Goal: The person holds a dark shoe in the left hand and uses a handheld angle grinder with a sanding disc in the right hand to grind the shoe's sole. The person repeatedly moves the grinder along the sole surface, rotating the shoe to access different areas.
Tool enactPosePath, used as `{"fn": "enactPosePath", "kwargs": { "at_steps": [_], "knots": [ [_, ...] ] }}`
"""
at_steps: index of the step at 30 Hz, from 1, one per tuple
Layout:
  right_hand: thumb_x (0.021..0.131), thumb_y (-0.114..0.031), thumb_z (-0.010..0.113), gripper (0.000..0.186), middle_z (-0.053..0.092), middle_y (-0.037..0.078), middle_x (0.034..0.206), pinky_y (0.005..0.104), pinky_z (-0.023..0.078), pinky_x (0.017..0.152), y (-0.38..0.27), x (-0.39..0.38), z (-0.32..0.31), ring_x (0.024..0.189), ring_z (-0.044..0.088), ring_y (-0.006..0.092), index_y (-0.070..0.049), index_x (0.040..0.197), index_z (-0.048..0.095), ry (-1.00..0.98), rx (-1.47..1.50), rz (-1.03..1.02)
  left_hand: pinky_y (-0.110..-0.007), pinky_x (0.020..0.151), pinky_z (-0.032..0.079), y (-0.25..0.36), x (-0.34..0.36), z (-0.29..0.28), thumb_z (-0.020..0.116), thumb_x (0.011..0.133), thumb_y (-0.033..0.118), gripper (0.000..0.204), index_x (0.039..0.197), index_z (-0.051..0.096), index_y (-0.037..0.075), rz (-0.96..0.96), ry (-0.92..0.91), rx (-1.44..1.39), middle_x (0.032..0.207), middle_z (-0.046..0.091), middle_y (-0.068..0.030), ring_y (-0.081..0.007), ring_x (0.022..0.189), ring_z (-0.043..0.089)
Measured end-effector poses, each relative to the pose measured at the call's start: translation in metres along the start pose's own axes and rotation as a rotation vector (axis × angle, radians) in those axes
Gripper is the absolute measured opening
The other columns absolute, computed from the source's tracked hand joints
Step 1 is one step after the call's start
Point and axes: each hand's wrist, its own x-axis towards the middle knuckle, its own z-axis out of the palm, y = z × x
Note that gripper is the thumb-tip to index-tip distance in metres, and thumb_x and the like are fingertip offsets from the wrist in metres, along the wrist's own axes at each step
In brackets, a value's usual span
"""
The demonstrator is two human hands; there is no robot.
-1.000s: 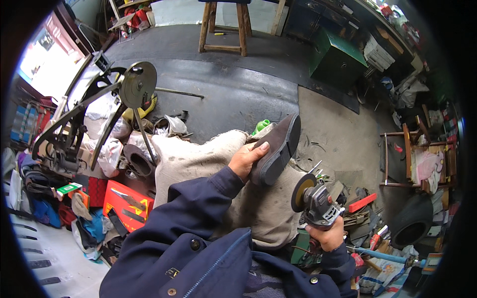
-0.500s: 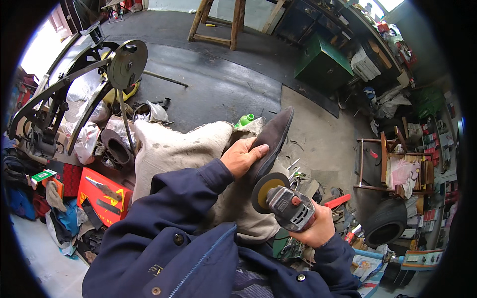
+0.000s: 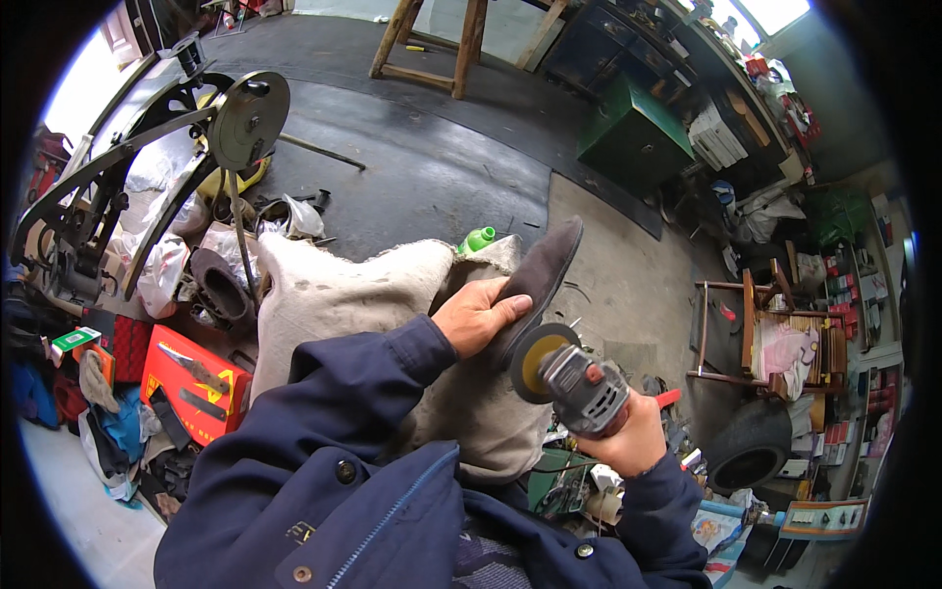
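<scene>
Since a second ago, a grey hand grinder with a red button (image 3: 589,393) has been brought closer to a long, dark brown, soft-looking shoe (image 3: 540,260), and the shoe has been turned more edge-on. The shoe is held above a pale, spotted cloth (image 3: 353,285), gripped by the fingers of the left hand (image 3: 481,319), the nearer one. From them it points to one o'clock. The grinder is clasped by the right hand (image 3: 628,440), at five o'clock from the shoe. Whether the shoe's lower end is touched by the round, yellow-centred disc (image 3: 535,364) cannot be told. Yellow marks are seen on a flat red box (image 3: 177,365) at eight o'clock; tiny print on the grinder cannot be made out.
</scene>
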Motion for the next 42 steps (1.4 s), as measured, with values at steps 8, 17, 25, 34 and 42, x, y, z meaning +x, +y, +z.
{"fn": "enactPosePath", "kwargs": {
  "at_steps": [8, 17, 25, 34, 42],
  "knots": [
    [0.070, -0.010, 0.097, 0.061, 0.084, 0.012, 0.104, 0.0339, 0.064, 0.089, 0.019, -0.008, 0.002, 0.099, 0.083, 0.0180, 0.001, 0.125, 0.074, -0.011, 0.086, 0.053, -0.030, 0.099, 0.054, 0.003, -0.001, -0.001, 0.062, 0.119, 0.026, 0.036, 0.141, 0.070, -0.002, 0.005, -0.006, -0.082, 0.118, 0.075, 0.0008, -0.0075, 0.107, 0.062],
    [0.063, -0.023, 0.101, 0.058, 0.080, 0.019, 0.093, 0.0429, 0.064, 0.078, 0.003, -0.003, 0.007, 0.088, 0.081, 0.0397, -0.006, 0.112, 0.074, 0.003, -0.195, -0.139, -0.030, 0.098, 0.055, 0.002, 0.000, -0.003, 0.061, 0.119, 0.026, 0.037, 0.142, 0.069, -0.002, -0.047, -0.006, -0.037, 0.118, 0.075, 0.0006, -0.0078, 0.107, 0.063],
    [0.077, 0.004, 0.091, 0.050, 0.082, 0.005, 0.114, 0.0305, 0.060, 0.096, 0.015, 0.004, -0.002, 0.104, 0.075, 0.0099, 0.005, 0.124, 0.074, -0.031, 0.407, 0.168, -0.030, 0.100, 0.054, 0.004, -0.001, -0.002, 0.062, 0.119, 0.027, 0.038, 0.142, 0.069, -0.002, 0.030, -0.020, 0.022, 0.121, 0.075, 0.0013, -0.0077, 0.109, 0.062],
    [0.071, -0.016, 0.098, 0.061, 0.082, 0.013, 0.100, 0.0352, 0.065, 0.084, 0.010, -0.005, 0.001, 0.091, 0.083, 0.0215, -0.003, 0.126, 0.074, -0.071, 0.079, -0.045, -0.028, 0.095, 0.053, 0.005, -0.004, -0.002, 0.062, 0.119, 0.028, 0.036, 0.139, 0.069, -0.001, -0.060, -0.017, -0.067, 0.115, 0.072, 0.0031, -0.0061, 0.104, 0.060],
    [0.068, -0.023, 0.100, 0.058, 0.081, 0.016, 0.092, 0.0394, 0.064, 0.082, 0.019, 0.005, -0.002, 0.087, 0.082, 0.0329, -0.005, 0.118, 0.074, -0.090, -0.001, -0.043, -0.028, 0.098, 0.056, 0.009, -0.005, -0.010, 0.062, 0.119, 0.030, 0.038, 0.141, 0.067, -0.001, -0.079, -0.060, 0.062, 0.122, 0.075, -0.0004, -0.0085, 0.110, 0.066]
  ]
}}
